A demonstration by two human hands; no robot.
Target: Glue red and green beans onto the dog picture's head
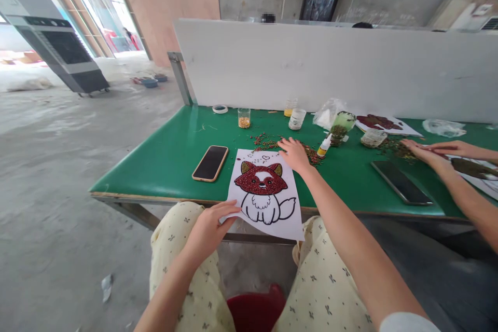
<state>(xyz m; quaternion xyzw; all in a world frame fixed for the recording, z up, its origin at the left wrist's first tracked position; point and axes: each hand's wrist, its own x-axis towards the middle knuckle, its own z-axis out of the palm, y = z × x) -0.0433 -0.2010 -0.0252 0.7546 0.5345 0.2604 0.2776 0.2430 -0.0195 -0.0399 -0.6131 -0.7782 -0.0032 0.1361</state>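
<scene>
My left hand (209,229) pinches the lower left edge of a white sheet (290,228) between thumb and fingers. On the sheet is an outlined fox (261,181); its head is covered in dark red beans and its ears in green ones, while the body and tail are bare white. The sheet's lower part hangs over the table edge. My right hand (294,154) lies with fingers spread at the sheet's upper right corner, beside a scattered pile of red and green beans (312,154). A small glue bottle (324,146) stands to its right.
A phone (210,163) lies left of the sheet on the green table (155,150). Behind are a cup of yellow kernels (244,118), a white cup (297,119) and a tape roll (220,109). At right, another person's hands (431,158) are near a second phone (401,182).
</scene>
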